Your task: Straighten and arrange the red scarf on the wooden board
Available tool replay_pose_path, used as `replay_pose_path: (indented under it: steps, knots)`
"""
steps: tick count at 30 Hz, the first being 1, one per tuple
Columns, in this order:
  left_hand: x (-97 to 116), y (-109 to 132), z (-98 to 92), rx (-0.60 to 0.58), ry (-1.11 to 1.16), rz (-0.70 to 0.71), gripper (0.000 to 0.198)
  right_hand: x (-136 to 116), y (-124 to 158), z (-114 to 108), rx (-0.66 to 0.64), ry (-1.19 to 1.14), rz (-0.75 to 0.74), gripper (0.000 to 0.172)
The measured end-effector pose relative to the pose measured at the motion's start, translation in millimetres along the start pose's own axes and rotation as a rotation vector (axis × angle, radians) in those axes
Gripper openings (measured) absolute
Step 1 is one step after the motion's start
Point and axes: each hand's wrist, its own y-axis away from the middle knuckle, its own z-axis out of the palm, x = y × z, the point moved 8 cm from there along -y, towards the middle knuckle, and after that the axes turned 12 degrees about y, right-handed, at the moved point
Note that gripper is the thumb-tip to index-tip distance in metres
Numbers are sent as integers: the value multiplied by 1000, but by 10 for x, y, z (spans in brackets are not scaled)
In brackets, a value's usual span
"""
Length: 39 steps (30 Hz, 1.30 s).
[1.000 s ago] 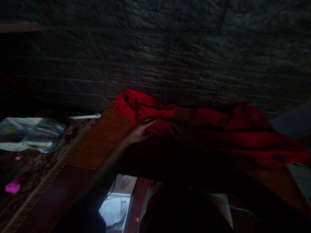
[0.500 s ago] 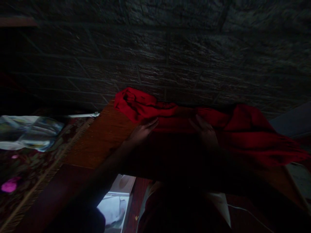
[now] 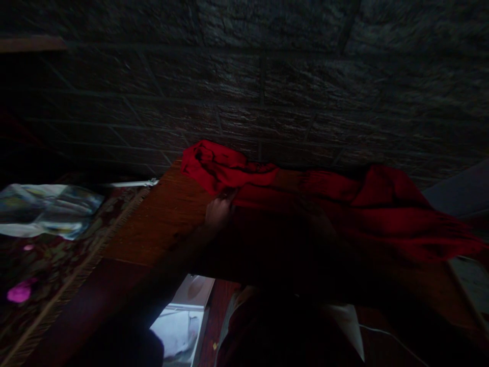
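A long red cloth (image 3: pixel 393 219), crumpled and folded, lies across a wooden table (image 3: pixel 153 219). Its left end is bunched up, and the right end spreads out to a ragged edge. My left hand (image 3: pixel 218 210) is at the front of the bunched end, fingers curled and closed on the cloth's edge. Deep shadow covers my right hand (image 3: pixel 315 214), which rests on or just over the middle of the cloth; its fingers barely show. Between the hands the cloth's near part is almost black.
A dark block wall (image 3: pixel 267 76) rises right behind the table. On the left, a patterned rug (image 3: pixel 76 255) holds a crinkled plastic sheet (image 3: pixel 49 209) and a pink item (image 3: pixel 19 291). Below the table's near edge stands a white box (image 3: pixel 179 326). A thin cable (image 3: pixel 385 334) runs at lower right.
My left hand has drawn slightly left and nearer, its stretched fingers now curled onto the cloth. My right hand has lowered a little into shadow. The cloth has hardly moved.
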Motion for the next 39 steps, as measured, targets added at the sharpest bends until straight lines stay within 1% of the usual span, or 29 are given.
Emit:
replay_pose_path:
  steps: [4,7,13,16,18,19,20,22,23,24,25,27,28,30,32,33,35,37,39]
  knots:
    - [75,19,-18,29,-57,89,57,66,28,21,14,-46,28,60]
    - [56,17,-26,41,-78,96,58,58,32,2,23,-44,36,59]
    - [69,43,-35,54,-69,129,55,65,71,-21,48,-94,-2,55]
    - [62,58,-10,64,-65,114,53,97,93,-7,43,-86,10,56]
    - [14,48,-16,51,-42,90,53,99,103,16,21,-53,23,57]
    - [-11,34,-37,29,-14,88,53,94,107,24,10,-38,26,58]
    - [-24,15,-61,-20,29,104,54,87,111,27,2,-28,27,58]
    - [12,-23,-125,-191,147,177,54,78,117,11,-6,-18,22,55]
    - [63,-35,-167,-295,206,223,56,76,114,-4,-14,-17,16,54]
    - [113,-54,-228,-367,243,244,60,79,104,-24,-24,-20,11,53]
    - [158,-93,-304,-389,250,240,65,84,83,-48,-36,-30,10,51]
    - [270,-198,-427,-327,247,214,67,80,-8,-108,-54,-63,19,49]
    - [350,-241,-435,-290,248,221,64,61,-78,-141,-52,-78,28,49]
    - [535,-273,-321,-245,238,307,61,-16,-252,-203,-9,-78,63,50]
    - [657,-232,-99,-226,179,425,61,-134,-424,-230,64,-34,121,51]
    - [662,-199,20,-222,136,455,61,-203,-493,-213,89,-6,144,52]
    - [600,-135,191,-187,59,473,63,-334,-582,-118,84,56,168,54]
    - [512,-81,257,-140,11,467,67,-399,-604,-9,47,103,193,56]
    - [454,-48,256,-105,-17,461,71,-401,-588,55,12,132,222,58]
